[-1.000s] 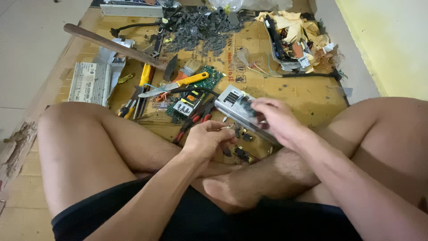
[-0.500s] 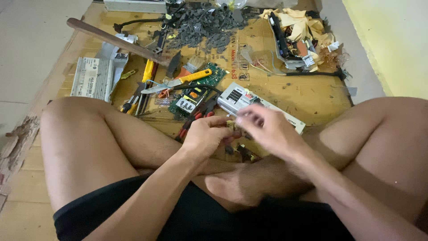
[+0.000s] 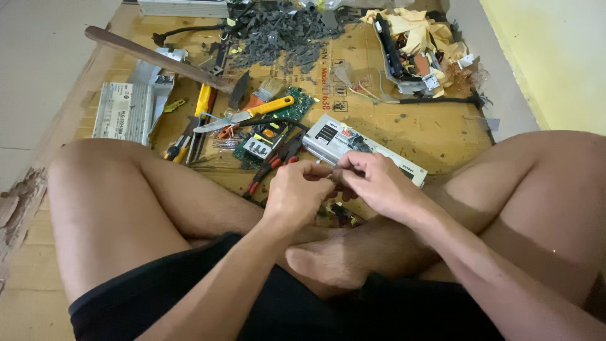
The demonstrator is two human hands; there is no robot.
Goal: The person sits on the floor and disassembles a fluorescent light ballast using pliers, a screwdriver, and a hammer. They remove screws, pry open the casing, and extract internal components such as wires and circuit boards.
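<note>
The person sits cross-legged on a cardboard sheet (image 3: 410, 129) spread over the floor beside a yellow wall (image 3: 549, 57). Just beyond the hands lies a grey metal box (image 3: 353, 146); left of the box sit a green board (image 3: 268, 140), a knife (image 3: 243, 115) and a hammer (image 3: 158, 60).

Left hand (image 3: 295, 192) and right hand (image 3: 374, 183) meet, fingers pinched narrow on a small part (image 3: 332, 181), too small to identify. This looks like mid-dismantling; the next move seems to need a fine, steady grip.
</note>
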